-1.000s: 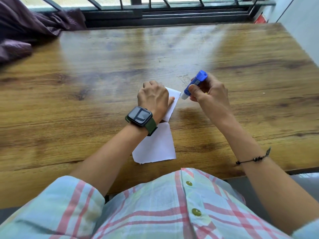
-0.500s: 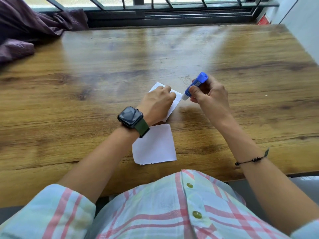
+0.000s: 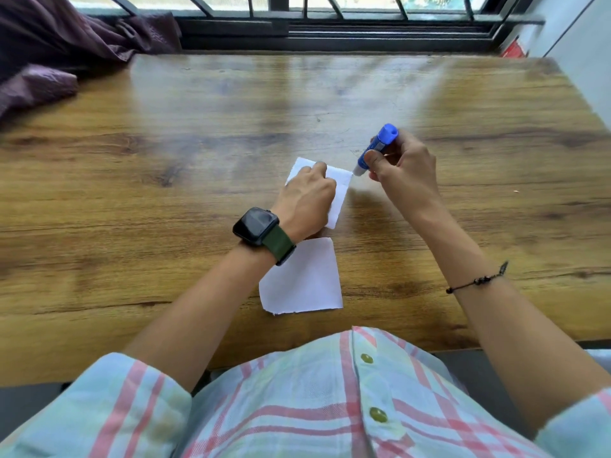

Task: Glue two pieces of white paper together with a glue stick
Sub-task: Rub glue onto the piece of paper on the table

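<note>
Two pieces of white paper lie on the wooden table (image 3: 132,193). My left hand (image 3: 305,200), with a watch on the wrist, presses down on the far paper (image 3: 340,193) with bent fingers and hides most of it. The near paper (image 3: 304,279) lies flat just behind my left wrist, partly under it. My right hand (image 3: 403,170) grips a blue glue stick (image 3: 377,147), which is tilted with its white tip down at the far paper's right corner. Whether the tip touches the paper is unclear.
A purple cloth (image 3: 49,61) is heaped at the table's far left corner. A dark window frame (image 3: 330,31) runs along the far edge, and a white wall (image 3: 582,44) stands at the right. My checked shirt fills the bottom of the view.
My left hand has slid left over the far paper, uncovering its right strip and far edge. My right hand with the glue stick has stayed at the paper's right corner.
</note>
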